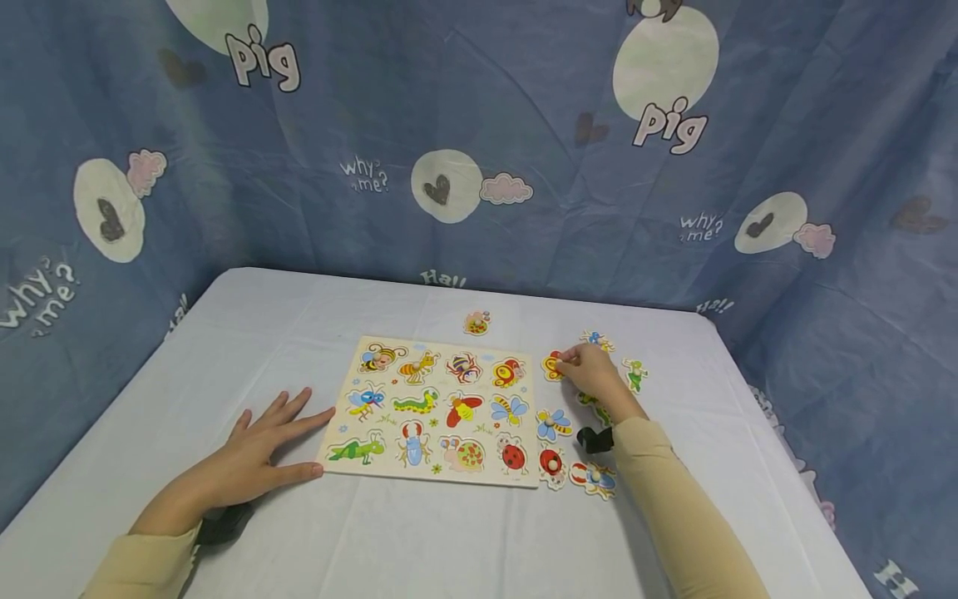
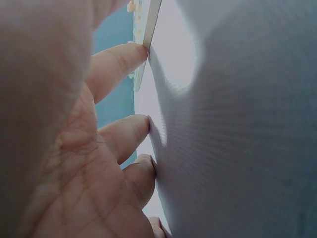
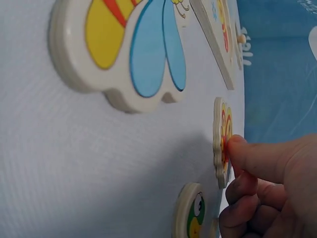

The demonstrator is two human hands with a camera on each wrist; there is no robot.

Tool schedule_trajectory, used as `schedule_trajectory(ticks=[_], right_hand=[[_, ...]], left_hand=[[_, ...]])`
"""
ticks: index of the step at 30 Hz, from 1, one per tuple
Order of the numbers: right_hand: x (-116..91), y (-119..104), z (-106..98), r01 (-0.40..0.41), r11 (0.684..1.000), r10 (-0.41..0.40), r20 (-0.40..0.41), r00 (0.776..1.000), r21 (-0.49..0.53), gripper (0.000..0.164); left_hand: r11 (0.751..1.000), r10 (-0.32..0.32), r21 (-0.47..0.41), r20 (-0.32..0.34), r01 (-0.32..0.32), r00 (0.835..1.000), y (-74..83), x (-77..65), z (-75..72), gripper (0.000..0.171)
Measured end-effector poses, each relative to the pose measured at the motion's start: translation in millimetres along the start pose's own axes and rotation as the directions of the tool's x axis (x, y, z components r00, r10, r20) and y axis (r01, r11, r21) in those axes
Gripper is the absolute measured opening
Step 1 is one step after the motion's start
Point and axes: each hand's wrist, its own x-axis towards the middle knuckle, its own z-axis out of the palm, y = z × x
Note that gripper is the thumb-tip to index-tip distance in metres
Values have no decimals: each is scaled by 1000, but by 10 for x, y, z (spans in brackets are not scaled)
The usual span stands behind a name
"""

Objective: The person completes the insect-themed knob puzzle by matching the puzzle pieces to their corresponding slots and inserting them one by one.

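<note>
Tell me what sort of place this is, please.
Probably a tabletop play or recording setup: a white-covered table, a blue printed cloth as backdrop, and a bug puzzle board with loose pieces beside it. The room beyond isn't visible.

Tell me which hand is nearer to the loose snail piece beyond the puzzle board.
Right. The right hand pinches the butterfly piece, right of the snail piece; the left hand is farther off, at the left edge of the puzzle board.
</note>
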Motion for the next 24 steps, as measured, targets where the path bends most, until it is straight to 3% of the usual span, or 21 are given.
schedule_trajectory(ticks=[24], right_hand=[[-124, -77, 1, 87, 990, -86, -6, 996, 108, 27]], left_hand=[[1000, 4, -15, 5, -4, 1000, -11, -1, 2, 82]])
